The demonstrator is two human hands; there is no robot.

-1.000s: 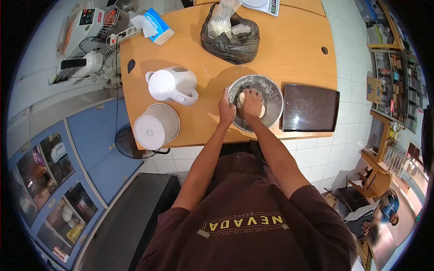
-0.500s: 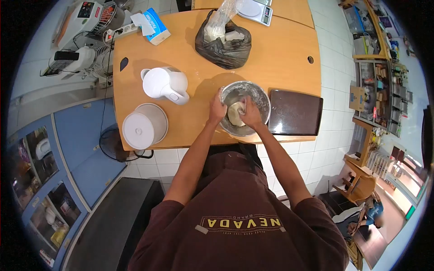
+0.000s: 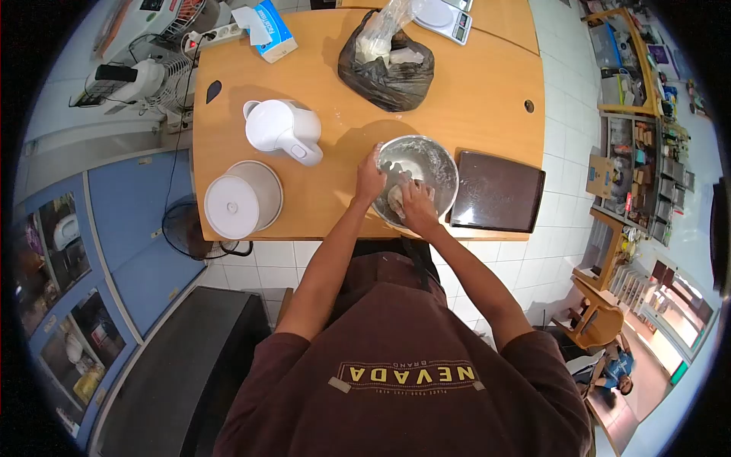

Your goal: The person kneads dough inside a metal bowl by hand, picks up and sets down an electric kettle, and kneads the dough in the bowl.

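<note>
Pale, lumpy dough [image 3: 395, 197] sits in the bowl [image 3: 442, 171] by the near edge of the table [image 3: 312, 206]; the right hand [image 3: 417, 204] partly covers it, fingers bent, whether gripping I cannot tell. The left hand [image 3: 370, 180] clasps the bowl's rim.

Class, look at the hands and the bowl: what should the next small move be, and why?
Probably a gentle press of the right hand into the dough: that hand lies on it, toward the near side of the metal bowl, while the left hand holds the rim, which should help steadiness.
</note>
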